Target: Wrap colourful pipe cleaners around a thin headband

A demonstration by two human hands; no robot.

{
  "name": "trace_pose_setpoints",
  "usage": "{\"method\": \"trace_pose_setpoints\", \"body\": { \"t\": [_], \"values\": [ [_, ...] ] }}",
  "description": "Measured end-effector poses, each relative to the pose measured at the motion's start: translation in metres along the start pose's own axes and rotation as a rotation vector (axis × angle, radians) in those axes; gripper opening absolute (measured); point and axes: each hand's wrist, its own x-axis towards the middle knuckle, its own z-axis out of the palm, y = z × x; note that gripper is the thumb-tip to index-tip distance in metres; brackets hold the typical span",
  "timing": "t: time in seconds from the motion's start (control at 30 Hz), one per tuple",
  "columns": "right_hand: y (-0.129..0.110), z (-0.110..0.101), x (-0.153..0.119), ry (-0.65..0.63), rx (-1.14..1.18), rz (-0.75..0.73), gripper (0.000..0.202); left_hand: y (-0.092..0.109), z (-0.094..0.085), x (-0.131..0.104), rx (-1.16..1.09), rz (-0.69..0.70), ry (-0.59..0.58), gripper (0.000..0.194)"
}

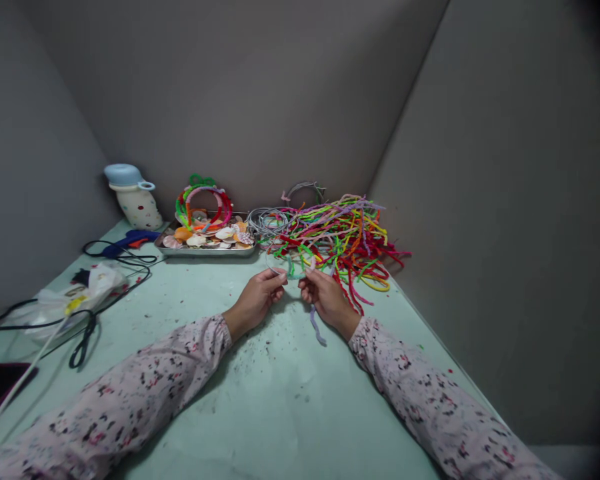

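Note:
My left hand point(261, 298) pinches the thin grey wire of a hoop, whose arc rises in front of the piled stems. Across from it, my right hand point(326, 297) is closed on a fuzzy stem at the hoop's other side. Between the two hands runs a short green fuzzy wrap point(294, 275). A lavender fuzzy stem point(318, 328) hangs below my right hand. Just behind lies a tangled pile of coloured fuzzy stems point(347, 230), with coils of grey wire point(269, 221) at its left.
A metal tray point(207, 253) holds shells and fuzzy-wrapped rings point(225, 207). Left of it stand a bottle point(139, 203), a blue tool point(123, 245), black cables point(83, 347) and a plastic bag point(55, 308). A dark flat object point(0, 390) lies at the left edge.

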Motion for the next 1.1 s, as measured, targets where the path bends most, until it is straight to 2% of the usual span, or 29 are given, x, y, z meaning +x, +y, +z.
{"method": "trace_pose_setpoints", "body": {
  "t": [0.6, 1.1],
  "values": [
    [0.0016, -0.001, 0.0011, -0.013, 0.02, 0.003, 0.023, -0.0024, -0.0008, 0.0023, 0.02, 0.017, 0.011, 0.027],
    [0.0002, -0.0001, 0.0003, -0.006, 0.016, 0.0, 0.024, -0.0026, -0.004, 0.0027, 0.01, 0.009, -0.03, 0.025]
  ]
}}
